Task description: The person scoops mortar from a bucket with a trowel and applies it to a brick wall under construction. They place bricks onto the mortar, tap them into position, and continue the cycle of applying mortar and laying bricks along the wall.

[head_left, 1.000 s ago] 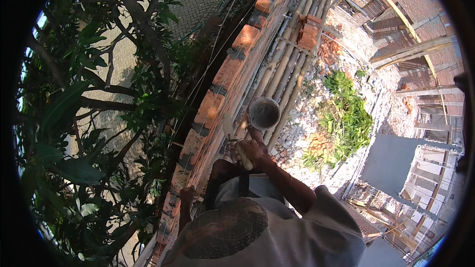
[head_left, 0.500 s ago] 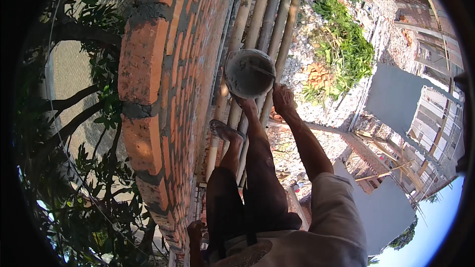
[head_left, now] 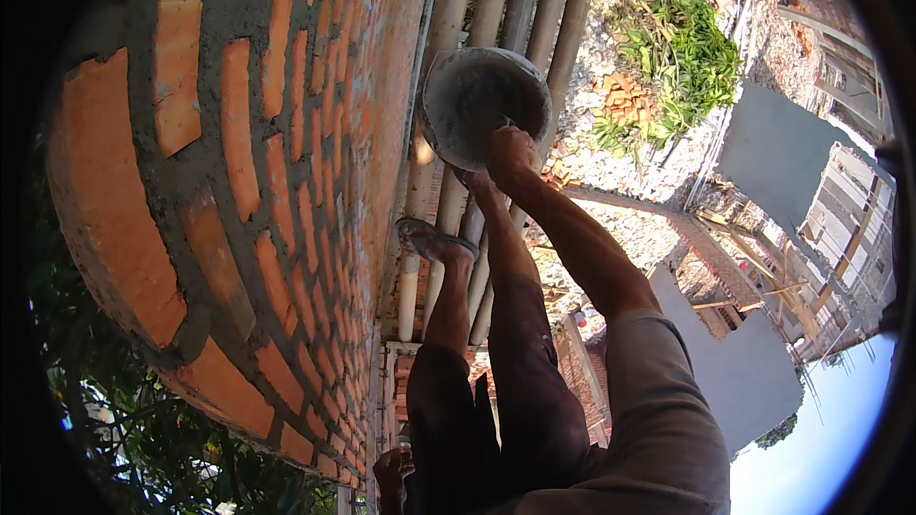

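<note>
Wearing a short-sleeved shirt (head_left: 658, 420) in greyish khaki, sleeve ending above the elbow, forearm showing bare below it. Wearing dark brown trousers (head_left: 506, 401), cloth creasing along both legs. Wearing a dark open sandal (head_left: 434, 240) on the left foot; right foot mostly hiding behind the right hand (head_left: 510, 154).

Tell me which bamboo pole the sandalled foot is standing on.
The leftmost bamboo pole, nearest the brick wall; the sandalled foot rests across it, others lie further right.

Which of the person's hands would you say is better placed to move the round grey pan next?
Right, probably: the right hand grips the round grey pan at its rim, while the left hand is far from it.
</note>
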Motion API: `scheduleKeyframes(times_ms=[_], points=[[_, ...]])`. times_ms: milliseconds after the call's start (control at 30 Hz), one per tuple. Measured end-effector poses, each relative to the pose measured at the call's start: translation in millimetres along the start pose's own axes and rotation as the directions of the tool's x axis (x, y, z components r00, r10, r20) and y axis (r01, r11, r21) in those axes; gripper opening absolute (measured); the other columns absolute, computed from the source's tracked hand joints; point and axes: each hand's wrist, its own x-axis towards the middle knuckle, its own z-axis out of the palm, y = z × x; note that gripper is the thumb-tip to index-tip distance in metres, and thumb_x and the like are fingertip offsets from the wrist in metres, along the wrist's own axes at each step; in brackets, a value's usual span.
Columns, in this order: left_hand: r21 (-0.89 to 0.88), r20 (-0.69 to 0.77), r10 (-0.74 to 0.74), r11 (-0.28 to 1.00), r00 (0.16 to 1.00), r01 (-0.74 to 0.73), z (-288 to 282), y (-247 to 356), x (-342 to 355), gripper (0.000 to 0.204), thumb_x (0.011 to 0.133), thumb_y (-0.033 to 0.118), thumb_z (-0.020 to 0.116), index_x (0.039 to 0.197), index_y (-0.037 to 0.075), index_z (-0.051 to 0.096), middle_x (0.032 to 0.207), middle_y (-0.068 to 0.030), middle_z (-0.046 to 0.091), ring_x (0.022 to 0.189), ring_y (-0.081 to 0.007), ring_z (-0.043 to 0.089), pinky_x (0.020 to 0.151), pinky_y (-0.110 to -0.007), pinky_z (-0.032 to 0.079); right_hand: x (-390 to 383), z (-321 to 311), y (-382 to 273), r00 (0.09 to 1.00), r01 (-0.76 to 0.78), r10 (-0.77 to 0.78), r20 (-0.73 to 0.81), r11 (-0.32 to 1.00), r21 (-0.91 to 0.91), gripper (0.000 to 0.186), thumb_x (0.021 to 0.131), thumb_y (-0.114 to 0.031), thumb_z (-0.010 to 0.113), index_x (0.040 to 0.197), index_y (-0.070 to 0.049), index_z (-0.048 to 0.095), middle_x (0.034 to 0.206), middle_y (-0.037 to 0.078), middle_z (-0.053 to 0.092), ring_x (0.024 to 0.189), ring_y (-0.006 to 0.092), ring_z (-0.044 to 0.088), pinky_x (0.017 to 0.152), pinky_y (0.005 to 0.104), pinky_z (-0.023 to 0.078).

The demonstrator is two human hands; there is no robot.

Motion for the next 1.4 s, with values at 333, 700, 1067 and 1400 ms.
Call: scheduleKeyframes(times_ms=[333,700,1067,1400], points=[[-0.006,0.067,0.129,0.992,0.989,-0.128,6,11,5,0.083,0.073,0.067,0.071,0.116,-0.003,0.061,0.094,-0.0147,0.068,0.085,-0.0263,0.067,0.073,-0.041,0.056,-7,6,102,0.93,0.324,-0.361,-0.073,0.708,0.628,0.016,0.073,-0.008,0.067,0.088,-0.009,0.07,0.083,0.012,0.07,0.081,0.0302,0.068,0.067,0.0398,0.054],[-0.178,0.053,0.349,0.925,0.936,-0.335,-17,54,-39,0.04,0.093,0.031,0.061,0.111,-0.005,0.062,0.093,-0.0181,0.068,0.079,-0.0286,0.069,0.073,-0.042,0.057,-196,-240,148,0.902,0.113,-0.428,-0.059,0.102,0.988,0.013,0.085,-0.009,0.064,0.096,-0.002,0.064,0.074,0.002,0.06,0.068,0.0095,0.054,0.06,0.0286,0.046],[-0.38,0.019,0.608,0.738,0.794,-0.557,-7,82,-75,0.026,0.091,0.015,0.055,0.106,-0.004,0.063,0.084,-0.0138,0.064,0.067,-0.0232,0.065,0.056,-0.037,0.054,-192,-511,143,0.878,-0.028,-0.401,-0.263,-0.59,0.807,0.021,0.097,-0.017,0.053,0.1,0.002,0.062,0.074,0.006,0.061,0.055,0.0134,0.058,0.047,0.0288,0.05],[-0.511,-0.021,0.492,0.743,0.87,-0.432,-2,62,-85,0.015,0.09,0.015,0.056,0.095,0.001,0.059,0.076,-0.0099,0.06,0.058,-0.0228,0.064,0.047,-0.034,0.05,-172,-531,149,0.731,0.615,-0.218,-0.646,0.62,0.487,0.021,0.091,-0.007,0.048,0.108,0.002,0.058,0.084,0.018,0.062,0.068,0.0276,0.064,0.058,0.0409,0.053]])
